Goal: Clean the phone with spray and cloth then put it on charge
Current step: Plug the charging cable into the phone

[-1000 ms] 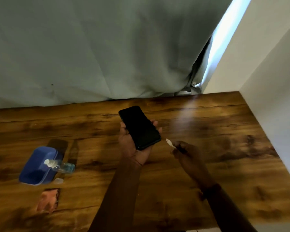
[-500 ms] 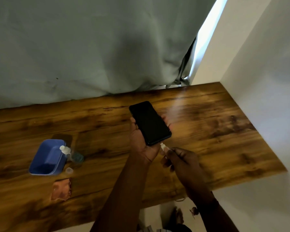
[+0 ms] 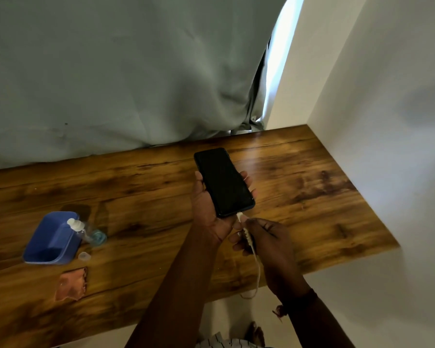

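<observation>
Phone (image 3: 224, 182), a glossy black slab, lies gripped in the left hand (image 3: 209, 209); the right hand's (image 3: 269, 244) fingers (image 3: 237, 241) pinch the white ribbed cable (image 3: 248, 237) at its lower edge above the wood-grain counter (image 3: 312, 192).

wooden table (image 3: 312, 187) | grey-green curtain (image 3: 111, 71) behind | white walls (image 3: 387, 121) right | daylight at curtain edge

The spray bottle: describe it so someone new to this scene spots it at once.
Start at the left part of the wooden table and find the blue tub. The spray bottle lies tipped against the tub's right side. It is clear with bluish liquid and a white nozzle, unlike the small loose cap and pinkish cloth nearer the person.
</observation>
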